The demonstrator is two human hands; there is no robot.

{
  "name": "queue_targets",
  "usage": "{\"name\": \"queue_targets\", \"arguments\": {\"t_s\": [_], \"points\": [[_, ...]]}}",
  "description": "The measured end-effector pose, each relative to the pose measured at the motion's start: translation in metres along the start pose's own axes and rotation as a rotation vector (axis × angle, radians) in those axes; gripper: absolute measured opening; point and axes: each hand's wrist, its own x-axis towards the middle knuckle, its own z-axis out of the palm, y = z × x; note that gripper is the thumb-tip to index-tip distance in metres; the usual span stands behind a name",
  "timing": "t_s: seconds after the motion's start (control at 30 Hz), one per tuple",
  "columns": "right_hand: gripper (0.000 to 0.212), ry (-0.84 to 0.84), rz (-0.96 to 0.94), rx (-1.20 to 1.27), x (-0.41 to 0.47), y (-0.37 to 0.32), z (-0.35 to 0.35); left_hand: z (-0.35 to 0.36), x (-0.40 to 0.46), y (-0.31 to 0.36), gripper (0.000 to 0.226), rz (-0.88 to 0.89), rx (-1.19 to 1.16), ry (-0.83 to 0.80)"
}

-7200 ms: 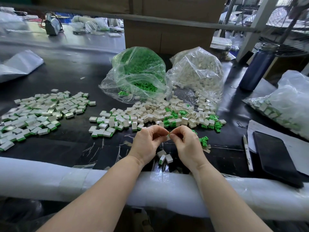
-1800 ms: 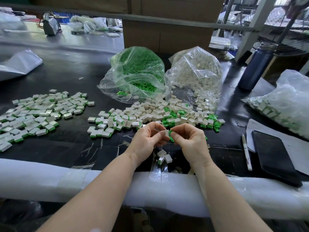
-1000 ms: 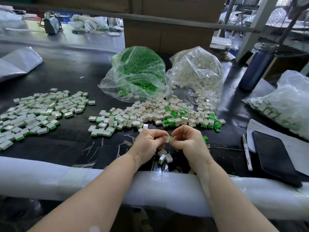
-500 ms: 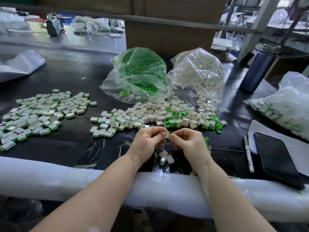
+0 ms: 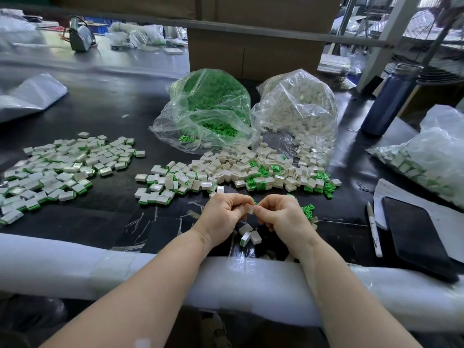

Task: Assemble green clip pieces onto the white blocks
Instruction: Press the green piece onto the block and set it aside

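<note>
Both hands meet over the near edge of the black table (image 5: 105, 116), and between them sits one white block (image 5: 251, 209): the left hand (image 5: 223, 216) pinches its left side with curled fingers, and the right hand (image 5: 283, 217) pinches its right side the same way. Half a second ago the picture was nearly the same; the hands have hardly moved, though the sliver of green seen at the block a second back is now hidden, so whether a clip is seated cannot be told. Just below the hands lie three small finished pieces (image 5: 248, 236), unmoved. Beyond the hands the loose pile of blocks and clips (image 5: 251, 172) lies as before, with the bag of green clips (image 5: 208, 106) and the bag of white blocks (image 5: 298, 109) behind it. The finished heap (image 5: 60, 169) at far left is unchanged, as are the pen (image 5: 374, 228) and phone (image 5: 414, 237) at right.
</note>
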Motion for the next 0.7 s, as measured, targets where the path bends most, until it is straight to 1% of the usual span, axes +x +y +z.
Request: {"name": "queue_targets", "arguments": {"t_s": [0.1,0.2,0.23,0.3,0.37,0.4,0.43,0.5,0.57,0.7], "points": [[0.015,0.009,-0.003,0.066,0.000,0.002,-0.001,0.000,0.000,0.001,0.020,0.008,-0.025,-0.004],[0.016,0.084,-0.021,0.186,0.000,0.003,0.001,0.001,0.001,0.001,0.020,0.011,-0.091,0.007],[0.014,0.109,-0.023,0.212,0.000,0.003,0.001,0.002,0.001,0.001,0.018,0.015,-0.098,0.012],[0.007,0.141,-0.019,0.273,0.001,0.004,0.000,0.003,0.002,0.000,0.018,0.054,-0.029,0.030],[0.009,0.161,-0.021,0.312,0.002,0.005,-0.001,0.003,0.002,-0.001,0.031,0.115,0.059,0.043],[0.009,0.164,-0.027,0.300,0.002,0.006,-0.001,0.003,0.002,-0.001,0.034,0.140,0.089,0.047],[0.008,0.161,-0.034,0.278,0.002,0.006,-0.001,0.004,0.001,-0.002,0.031,0.157,0.115,0.056],[0.006,0.145,-0.043,0.263,0.001,0.006,-0.001,0.005,0.002,-0.004,0.018,0.158,0.142,0.086],[0.008,0.139,-0.049,0.269,0.000,0.007,-0.001,0.004,0.004,-0.006,0.011,0.117,0.105,0.089],[0.014,0.139,-0.073,0.147,0.001,0.006,0.001,0.002,0.006,-0.009,0.010,0.029,0.027,0.045]]}}
